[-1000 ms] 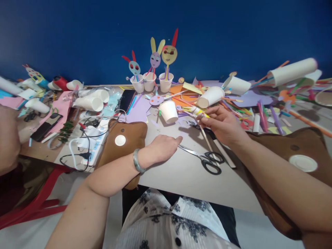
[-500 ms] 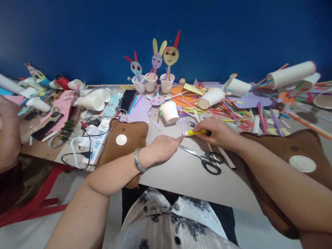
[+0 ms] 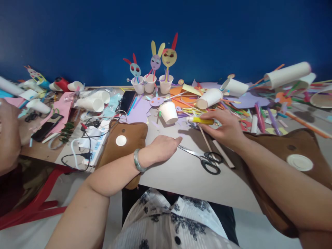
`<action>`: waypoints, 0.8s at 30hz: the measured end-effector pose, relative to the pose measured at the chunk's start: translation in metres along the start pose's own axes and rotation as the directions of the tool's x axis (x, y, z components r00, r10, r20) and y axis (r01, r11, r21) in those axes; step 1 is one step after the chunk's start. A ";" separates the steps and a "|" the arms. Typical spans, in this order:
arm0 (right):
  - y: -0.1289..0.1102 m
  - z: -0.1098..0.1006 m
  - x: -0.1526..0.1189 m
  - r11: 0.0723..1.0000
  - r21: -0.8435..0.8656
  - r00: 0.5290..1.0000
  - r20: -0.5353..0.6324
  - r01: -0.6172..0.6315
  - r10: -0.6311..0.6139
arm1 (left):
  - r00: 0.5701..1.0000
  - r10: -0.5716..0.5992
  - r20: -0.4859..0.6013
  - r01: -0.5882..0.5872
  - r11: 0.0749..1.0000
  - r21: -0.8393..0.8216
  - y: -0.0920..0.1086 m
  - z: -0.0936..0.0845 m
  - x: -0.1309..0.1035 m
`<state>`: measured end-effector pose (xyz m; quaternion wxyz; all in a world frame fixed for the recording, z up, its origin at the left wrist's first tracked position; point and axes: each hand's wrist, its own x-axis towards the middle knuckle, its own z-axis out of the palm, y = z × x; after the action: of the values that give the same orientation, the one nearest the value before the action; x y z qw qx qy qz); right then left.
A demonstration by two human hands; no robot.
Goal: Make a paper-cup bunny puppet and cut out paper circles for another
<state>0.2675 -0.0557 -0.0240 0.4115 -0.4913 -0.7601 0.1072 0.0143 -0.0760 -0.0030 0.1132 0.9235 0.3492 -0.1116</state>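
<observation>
My left hand (image 3: 165, 147) rests closed on the grey tabletop, its fingers curled and pressed together. Whatever it may be pinching is hidden. My right hand (image 3: 223, 127) is raised to the right, gripping a yellow pen-like tube (image 3: 202, 120) whose white tip points left. Between the hands lies a pair of scissors (image 3: 207, 162) with black handles, blade tips beside my left fingertips. A tilted white paper cup (image 3: 168, 113) stands just beyond, with a purple paper face (image 3: 156, 101) behind it.
Three paper-cup puppets (image 3: 149, 83) stand against the blue wall. Paper strips, straws and paper cups (image 3: 209, 98) clutter the right. A power strip (image 3: 100, 141) with cables and brown cushions (image 3: 127, 133) lie nearby. Another person's arm (image 3: 9, 138) is at the left edge.
My right hand has lifted the yellow tube up and away from my left fingertips, where its tip was before. My left hand has stayed in place.
</observation>
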 end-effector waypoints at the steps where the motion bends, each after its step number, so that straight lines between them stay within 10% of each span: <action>1: -0.003 -0.001 0.001 0.985 0.148 0.991 -0.087 -0.087 0.100 | 1.000 -0.001 0.004 0.001 1.000 -0.002 0.000 -0.001 0.000; 6: -0.006 -0.001 0.005 0.690 0.624 0.911 0.090 -0.367 0.403 | 1.000 0.012 0.002 -0.012 1.000 -0.008 -0.001 -0.001 -0.001; 15: -0.010 -0.007 0.007 0.732 0.504 0.888 0.228 -0.459 0.400 | 1.000 0.002 -0.004 -0.002 1.000 0.016 -0.002 -0.005 -0.002; 24: 0.040 -0.046 0.014 0.883 -0.217 0.858 0.228 -0.417 0.461 | 0.999 0.014 -0.037 -0.013 1.000 0.016 -0.004 0.000 -0.001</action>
<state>0.3248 -0.0352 -0.0093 0.2268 -0.6639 -0.6829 0.2039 0.0107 -0.0737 -0.0029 0.1003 0.9285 0.3442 -0.0963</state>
